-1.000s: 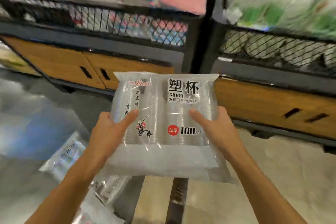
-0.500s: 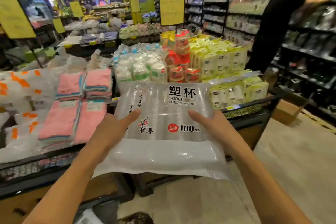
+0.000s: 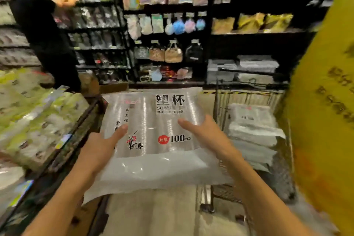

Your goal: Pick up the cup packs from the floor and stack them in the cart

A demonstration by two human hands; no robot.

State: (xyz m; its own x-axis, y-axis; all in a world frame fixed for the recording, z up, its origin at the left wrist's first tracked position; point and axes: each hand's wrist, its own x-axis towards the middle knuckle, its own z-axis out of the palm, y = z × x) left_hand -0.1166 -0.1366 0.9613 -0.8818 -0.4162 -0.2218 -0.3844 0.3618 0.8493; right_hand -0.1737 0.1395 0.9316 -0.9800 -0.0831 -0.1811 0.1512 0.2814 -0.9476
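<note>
I hold a clear plastic cup pack [image 3: 153, 132] with black characters and a red "100 pcs" mark flat in front of me at chest height. My left hand [image 3: 101, 147] grips its left edge with the thumb on top. My right hand [image 3: 206, 136] grips its right edge the same way. To the right stands a wire cart [image 3: 249, 97] holding a stack of several similar cup packs [image 3: 252, 132]. The held pack is left of the cart and level with the stack's top.
A display bin of green-and-white packets [image 3: 38, 120] lies on my left. A person in black [image 3: 46, 30] stands at the dark shelves [image 3: 164, 25] ahead. A yellow pillar or sign [image 3: 325, 111] fills the right edge. Pale floor [image 3: 153, 214] lies below.
My view has swung right, from the cabinet and floor past the display tables to the aisle shelves and the cart. The pack stays in both hands, unchanged in grip.
</note>
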